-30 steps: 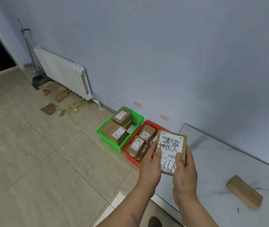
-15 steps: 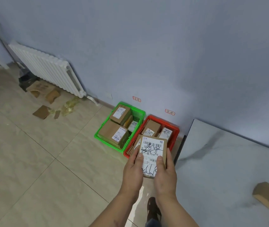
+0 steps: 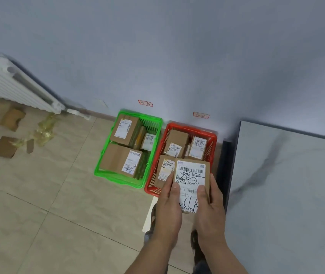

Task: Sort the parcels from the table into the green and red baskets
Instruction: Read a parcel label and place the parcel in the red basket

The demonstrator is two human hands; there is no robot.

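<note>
Gripping the parcel (image 3: pixel 192 176), both hands' fingers (image 3: pixel 174 189) clamp its sides over the red basket (image 3: pixel 211 135).

Setting: plain indoor room used as a makeshift parcel-sorting spot. Evidence: bare pale-blue wall (image 3: pixel 177 46), beige tiled floor (image 3: pixel 39 194), white radiator (image 3: pixel 9 84) at left, cardboard scraps (image 3: pixel 4 146) under it. Green basket (image 3: pixel 118 177) and red basket (image 3: pixel 213 135) of labelled boxes against the wall, handwritten tags (image 3: pixel 145 103) above. Marble-look desk (image 3: pixel 286 194) at right
</note>
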